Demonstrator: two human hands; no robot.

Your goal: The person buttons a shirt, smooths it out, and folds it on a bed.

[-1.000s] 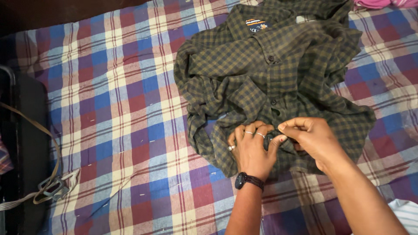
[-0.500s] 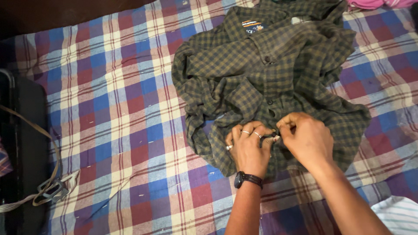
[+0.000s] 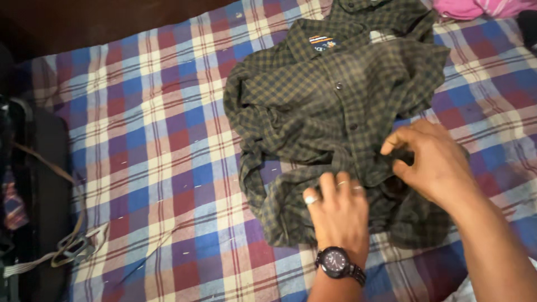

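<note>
- Currently, the dark green checked shirt [image 3: 335,112] lies crumpled, front side up, on the plaid bedsheet [image 3: 156,140], collar toward the far edge.
- Left hand [image 3: 337,215]: fingers curled down onto the shirt's lower front, pressing a fold of fabric; rings are visible on the fingers and a dark wristwatch [image 3: 335,262] sits on the wrist.
- Right hand [image 3: 433,162]: thumb and fingertips closed in a pinch on a gathered fold of the shirt just beside the button placket.
- Both hands are near each other, apart, at the shirt's lower half.
- A black bag [image 3: 39,184] with a tan strap [image 3: 75,240] lies at the sheet's left edge.
- Pink cloth [image 3: 475,6] lies at the far right corner.
</note>
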